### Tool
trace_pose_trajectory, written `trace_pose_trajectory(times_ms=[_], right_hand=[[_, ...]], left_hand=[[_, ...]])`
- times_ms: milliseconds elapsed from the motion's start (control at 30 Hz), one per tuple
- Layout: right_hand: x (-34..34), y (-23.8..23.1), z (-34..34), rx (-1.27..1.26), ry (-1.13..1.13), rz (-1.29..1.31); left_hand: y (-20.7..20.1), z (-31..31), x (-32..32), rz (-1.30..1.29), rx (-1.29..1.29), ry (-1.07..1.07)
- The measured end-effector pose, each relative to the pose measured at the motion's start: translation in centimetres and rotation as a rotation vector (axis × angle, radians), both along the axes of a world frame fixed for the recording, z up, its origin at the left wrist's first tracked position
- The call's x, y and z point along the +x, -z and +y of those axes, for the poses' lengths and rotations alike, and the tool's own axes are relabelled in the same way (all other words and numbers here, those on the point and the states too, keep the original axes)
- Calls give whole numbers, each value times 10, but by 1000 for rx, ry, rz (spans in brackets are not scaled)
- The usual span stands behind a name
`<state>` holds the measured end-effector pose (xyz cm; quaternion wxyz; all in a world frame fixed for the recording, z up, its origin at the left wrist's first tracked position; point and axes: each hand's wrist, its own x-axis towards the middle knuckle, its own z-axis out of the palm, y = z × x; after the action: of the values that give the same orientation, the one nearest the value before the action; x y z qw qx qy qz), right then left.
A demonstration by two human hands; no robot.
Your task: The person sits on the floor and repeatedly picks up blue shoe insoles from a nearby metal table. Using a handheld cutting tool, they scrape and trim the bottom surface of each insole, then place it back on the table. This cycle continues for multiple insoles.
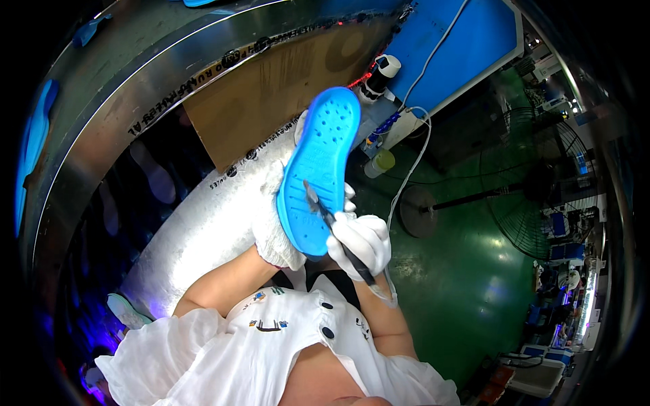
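Note:
My left hand (pixel 271 223), in a white glove, holds a bright blue shoe sole (pixel 313 159) from its left side and from behind. The sole is tilted, toe end up, with a cluster of small holes near the toe and ridges across the middle. White fingertips show at its right edge. My right hand (pixel 362 245), also gloved in white, is closed around a slim black-handled tool (pixel 357 264). Its greyish, flattened tip lies over the sole's ridged middle; whether it touches cannot be made out, nor whether it is a brush or a blade.
A curved metal rim and pale work surface (pixel 203 223) lie at left, with a cardboard sheet (pixel 271 84) beyond. More blue soles (pixel 35 145) rest at far left. A white-capped bottle (pixel 382 73) and a cable (pixel 413 166) stand near a blue panel. A floor fan (pixel 535 183) is at right.

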<state>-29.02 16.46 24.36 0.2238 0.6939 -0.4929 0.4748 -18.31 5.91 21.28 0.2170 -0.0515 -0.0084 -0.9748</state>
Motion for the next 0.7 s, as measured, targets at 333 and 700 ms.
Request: trace_pose_trajectory(times_ms=[333,700], right_hand=[[-22,-7,-28,49,124,-3],[-11,-5,-3,302,61,74]], left_hand=[[4,1,3,-39,57,-108],[31,-20,-6,-74,-149,-92]])
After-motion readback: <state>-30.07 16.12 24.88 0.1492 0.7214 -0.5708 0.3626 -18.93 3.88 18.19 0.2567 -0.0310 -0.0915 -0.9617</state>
